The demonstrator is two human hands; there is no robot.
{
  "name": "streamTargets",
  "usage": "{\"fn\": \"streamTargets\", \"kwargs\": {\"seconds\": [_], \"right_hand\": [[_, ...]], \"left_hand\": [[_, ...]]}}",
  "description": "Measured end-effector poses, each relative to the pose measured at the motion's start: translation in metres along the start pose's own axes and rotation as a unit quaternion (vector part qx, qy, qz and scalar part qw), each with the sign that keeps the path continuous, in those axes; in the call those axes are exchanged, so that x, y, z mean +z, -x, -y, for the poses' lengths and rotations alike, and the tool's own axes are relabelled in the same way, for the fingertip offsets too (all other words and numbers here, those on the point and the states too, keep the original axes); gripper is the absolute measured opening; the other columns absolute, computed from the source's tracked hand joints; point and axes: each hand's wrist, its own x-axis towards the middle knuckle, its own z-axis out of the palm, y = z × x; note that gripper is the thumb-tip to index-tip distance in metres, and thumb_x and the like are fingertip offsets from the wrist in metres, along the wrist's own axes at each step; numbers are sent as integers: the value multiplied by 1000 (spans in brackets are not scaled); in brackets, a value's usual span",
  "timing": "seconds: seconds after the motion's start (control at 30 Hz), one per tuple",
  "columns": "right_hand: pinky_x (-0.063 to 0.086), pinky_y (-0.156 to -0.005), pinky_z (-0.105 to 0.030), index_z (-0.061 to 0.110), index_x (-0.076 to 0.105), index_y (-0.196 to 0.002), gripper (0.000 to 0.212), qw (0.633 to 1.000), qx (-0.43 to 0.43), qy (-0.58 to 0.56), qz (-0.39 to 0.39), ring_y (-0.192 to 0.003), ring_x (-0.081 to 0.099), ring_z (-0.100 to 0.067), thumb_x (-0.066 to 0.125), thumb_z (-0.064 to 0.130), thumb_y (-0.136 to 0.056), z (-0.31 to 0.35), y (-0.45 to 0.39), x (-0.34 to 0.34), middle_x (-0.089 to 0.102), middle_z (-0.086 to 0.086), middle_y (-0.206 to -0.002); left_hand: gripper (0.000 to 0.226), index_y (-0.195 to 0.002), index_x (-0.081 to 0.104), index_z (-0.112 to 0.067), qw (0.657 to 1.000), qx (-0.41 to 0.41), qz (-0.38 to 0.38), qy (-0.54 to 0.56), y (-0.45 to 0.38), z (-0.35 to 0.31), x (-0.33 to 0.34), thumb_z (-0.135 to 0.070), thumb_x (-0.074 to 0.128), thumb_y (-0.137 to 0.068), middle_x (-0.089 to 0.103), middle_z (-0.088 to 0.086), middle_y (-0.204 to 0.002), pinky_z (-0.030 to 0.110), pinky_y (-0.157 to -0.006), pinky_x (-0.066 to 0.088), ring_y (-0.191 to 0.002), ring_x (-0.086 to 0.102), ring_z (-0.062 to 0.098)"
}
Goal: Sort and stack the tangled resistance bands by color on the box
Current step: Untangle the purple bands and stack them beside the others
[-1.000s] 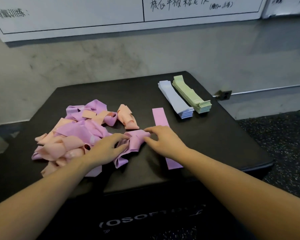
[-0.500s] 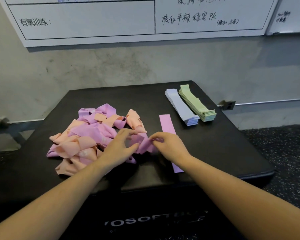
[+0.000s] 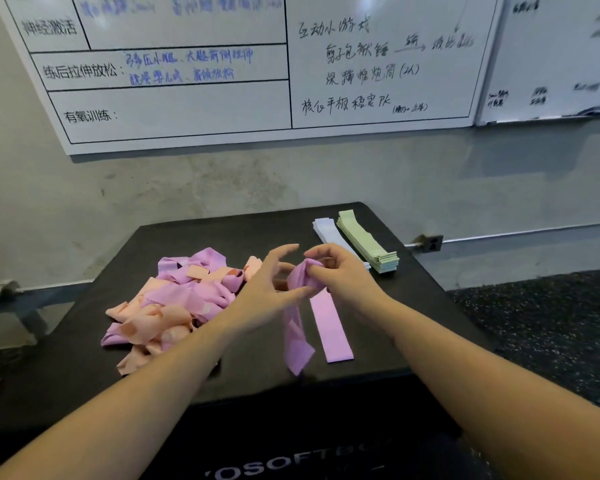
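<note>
A tangled heap of purple and peach resistance bands (image 3: 174, 299) lies on the left of the black box (image 3: 413, 313). Both hands are raised above the box's middle with one purple band (image 3: 295, 337) between them, its lower end hanging down to the box top. My right hand (image 3: 343, 275) pinches the band's upper end. My left hand (image 3: 271, 292) grips it just below with thumb and fingers, the index finger extended. One flat purple band (image 3: 329, 327) lies on the box under my right hand. At the back right sit a lavender-white stack (image 3: 328, 230) and a green stack (image 3: 368, 242).
The box stands against a grey wall with a whiteboard (image 3: 222, 81) above it. A wall socket (image 3: 432, 242) is at the right of the box. Speckled black floor (image 3: 551, 323) lies to the right, and the box's front edge is near my forearms.
Both hands have lifted a purple band off the box and out of the heap; it now hangs between them. The camera has tilted up, showing more of the whiteboard.
</note>
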Motion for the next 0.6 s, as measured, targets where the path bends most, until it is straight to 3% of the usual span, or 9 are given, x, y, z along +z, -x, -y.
{"fn": "streamTargets", "kwargs": {"seconds": [0.07,0.13,0.27,0.37,0.5,0.6], "right_hand": [[54,-70,-20,16,66,-109,18,1000,-5,1,-5,-83,68,-12,72,15,-91,12,5,-8,72,-6,-97],[49,-60,-14,19,64,-112,26,1000,-9,5,-11,-80,65,-11,76,22,-90,23,13,-16,70,-6,-99],[46,-57,-14,27,56,-122,39,999,-25,-31,-37,-82,62,-8,77,28,-89,39,31,-32,63,-4,-112],[49,-60,-14,24,53,-128,42,996,-33,-70,-45,-81,66,-6,74,23,-92,49,44,-40,64,-10,-120],[55,-68,-26,26,56,-127,47,994,-86,-58,-38,-81,69,-11,79,18,-87,55,61,-49,66,-7,-116],[57,-73,-30,23,66,-114,26,993,-90,-45,-56,-78,67,-10,72,11,-92,60,70,-56,71,-5,-106]], "left_hand": [[42,-125,61,-36,999,20,-20,-22,3,-19,2,-18,75,-90,73,-7,-106,22,-84,53,-99,70,5],[29,-120,70,-24,999,24,-28,-10,7,-35,3,-10,64,-96,75,-4,-104,19,-77,55,-96,71,5],[18,-116,71,-12,985,-25,-57,158,16,-60,6,-14,64,-99,74,16,-105,31,-75,58,-87,72,24],[22,-116,67,-10,966,-66,-40,247,22,-76,10,-24,65,-98,73,18,-101,44,-82,57,-81,70,28],[24,-114,65,-12,957,-101,-20,271,29,-93,18,-28,67,-96,73,17,-101,42,-81,56,-85,71,28],[26,-119,65,-14,960,-104,-11,259,34,-100,21,-30,64,-99,75,16,-104,43,-85,58,-90,73,29]]}}
